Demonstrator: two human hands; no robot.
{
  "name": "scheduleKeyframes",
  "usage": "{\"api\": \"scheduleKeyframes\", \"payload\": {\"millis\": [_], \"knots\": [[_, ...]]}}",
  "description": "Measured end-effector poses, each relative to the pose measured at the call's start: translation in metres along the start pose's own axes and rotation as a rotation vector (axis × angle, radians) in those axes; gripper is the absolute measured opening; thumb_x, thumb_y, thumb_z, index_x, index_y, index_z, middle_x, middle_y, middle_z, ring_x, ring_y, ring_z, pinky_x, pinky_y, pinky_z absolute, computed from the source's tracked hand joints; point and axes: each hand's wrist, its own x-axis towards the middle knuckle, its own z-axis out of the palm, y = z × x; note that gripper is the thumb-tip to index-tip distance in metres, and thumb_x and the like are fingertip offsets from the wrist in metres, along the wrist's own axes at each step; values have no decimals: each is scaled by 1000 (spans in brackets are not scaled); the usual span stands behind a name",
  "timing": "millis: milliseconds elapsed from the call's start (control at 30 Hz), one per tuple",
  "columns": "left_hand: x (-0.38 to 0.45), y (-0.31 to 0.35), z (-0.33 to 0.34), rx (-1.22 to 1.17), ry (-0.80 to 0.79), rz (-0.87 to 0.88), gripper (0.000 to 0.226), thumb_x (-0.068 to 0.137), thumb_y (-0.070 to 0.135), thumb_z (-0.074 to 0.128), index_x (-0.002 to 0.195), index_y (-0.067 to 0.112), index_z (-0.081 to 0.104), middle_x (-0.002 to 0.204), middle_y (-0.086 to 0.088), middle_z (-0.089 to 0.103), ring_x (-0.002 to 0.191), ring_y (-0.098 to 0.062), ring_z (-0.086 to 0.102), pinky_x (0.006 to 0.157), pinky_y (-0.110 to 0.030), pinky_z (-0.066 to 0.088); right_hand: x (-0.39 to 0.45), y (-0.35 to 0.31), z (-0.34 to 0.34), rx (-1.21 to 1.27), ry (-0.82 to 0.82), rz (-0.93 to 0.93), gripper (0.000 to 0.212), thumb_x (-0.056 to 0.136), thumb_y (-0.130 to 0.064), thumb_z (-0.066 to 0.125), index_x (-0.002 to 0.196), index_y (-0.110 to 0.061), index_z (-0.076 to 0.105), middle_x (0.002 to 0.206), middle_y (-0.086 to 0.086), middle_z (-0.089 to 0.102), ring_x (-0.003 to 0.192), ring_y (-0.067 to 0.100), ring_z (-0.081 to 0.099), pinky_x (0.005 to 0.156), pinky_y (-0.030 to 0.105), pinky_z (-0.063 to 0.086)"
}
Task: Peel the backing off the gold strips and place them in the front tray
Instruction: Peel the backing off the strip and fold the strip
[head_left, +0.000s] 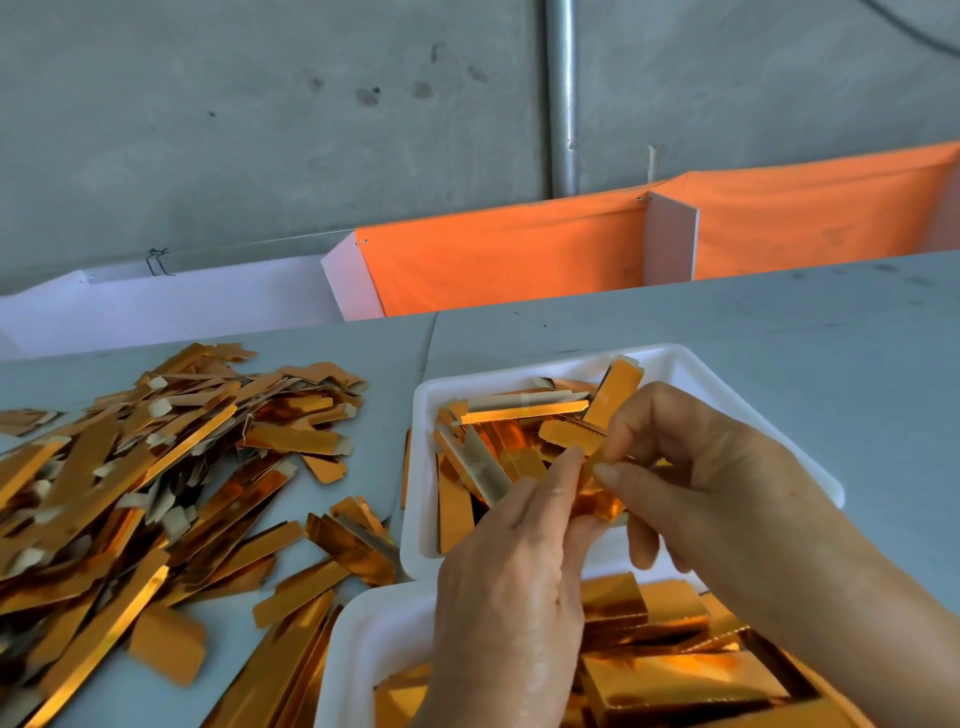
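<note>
Where hands (597, 483) meet, glossy gold strip (570, 432), perhaps half-peeled.

Left hand (511, 582), right hand (701, 478): fingers (613, 475) pinched.

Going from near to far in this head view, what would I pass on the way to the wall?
Near white tray of gold pieces → the two hands, left hand and right hand, pinching a gold strip → far white tray → orange cloth → grey wall.

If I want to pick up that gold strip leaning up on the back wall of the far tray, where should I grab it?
Pinch the gold strip by its raised top end, coming from above. It leans against the far tray wall, so that end sticks up free while the lower end is buried among other strips.
</note>
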Motion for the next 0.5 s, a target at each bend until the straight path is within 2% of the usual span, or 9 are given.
{"api": "scheduleKeyframes", "payload": {"millis": [100,167,367,433,500], "knots": [[1,-1,-3,-49,55,-38,59,81,53,35,135,35,49,100,16,63,82,-6,61,76,-27,52,0,-1,-8,-36,-30,-25,20,85,-19,67,73,-32,59,52,-17,59,42,0,52,48,10,38],[1,0,-5,-66,57,-48,57,80,53,37,135,38,48,103,19,62,87,-3,61,79,-21,49,1,-2,-12,-16,-81,-22,20,85,-20,67,75,-36,60,51,-14,61,41,2,51,49,9,38],[2,2,-6,-43,20,-48,59,80,52,42,138,40,43,109,21,59,97,0,58,83,-20,49,4,-2,-14,115,-128,20,18,82,-16,70,72,-30,63,66,-14,66,34,6,52,39,17,38],[2,2,-5,24,-4,-30,65,77,57,41,140,41,39,110,20,58,99,0,56,84,-20,49,5,-1,-13,120,-123,21,15,83,-16,69,73,-26,63,60,-11,65,35,5,51,39,18,38],[1,2,-3,114,-31,-16,66,76,57,43,138,33,46,109,17,62,97,-4,60,81,-21,50,6,1,-12,141,-117,16,13,84,-13,68,74,-22,64,53,-5,62,37,4,50,40,17,40]]}}
